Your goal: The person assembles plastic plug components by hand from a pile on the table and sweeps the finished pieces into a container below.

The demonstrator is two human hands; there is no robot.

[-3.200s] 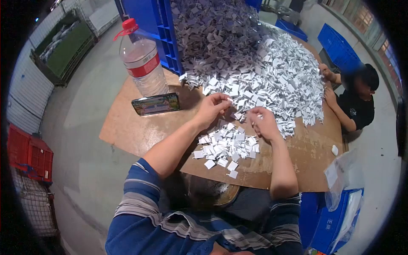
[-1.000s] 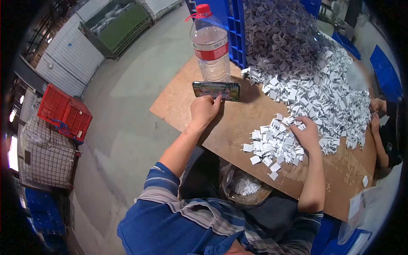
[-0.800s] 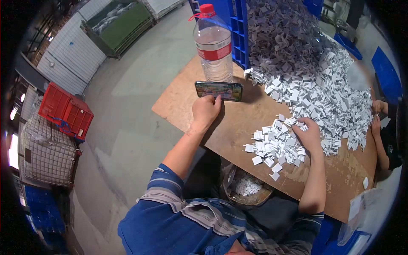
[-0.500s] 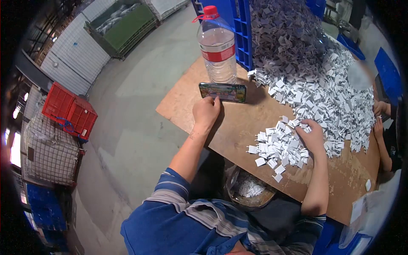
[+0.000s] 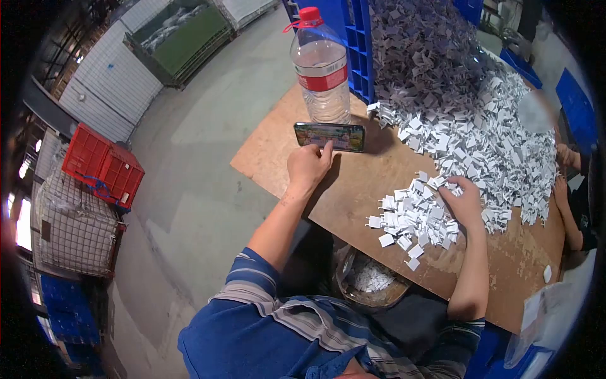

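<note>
Phone: a dark, thin smartphone [image 5: 338, 140] with a colourful lit screen, propped on its long edge on the desk, just ahead of the left hand.
Left hand: the hand [image 5: 305, 169] is at the phone's lower edge, thumb stretched toward the screen, other fingers curled; from here I can't tell whether they grip anything.
Small white pieces: a low pile of flat, square plastic bits [image 5: 413, 218], just beside the right hand, on its left.
Right hand: this hand [image 5: 466, 204] has thumb and forefinger narrowly apart at the pile's edge; I can't tell whether a piece sits between them.
Bottle: large, clear plastic, red-capped [image 5: 320, 104], upright behind the phone.
Desk: worn brown wooden top [image 5: 363, 189], a big white heap [image 5: 486, 148] spread across its far side.
Neighbour: another person's forearm [image 5: 570, 221] beside that heap.
Room: grey floor [image 5: 183, 183], red plastic crate [image 5: 104, 164] over at left.
</note>
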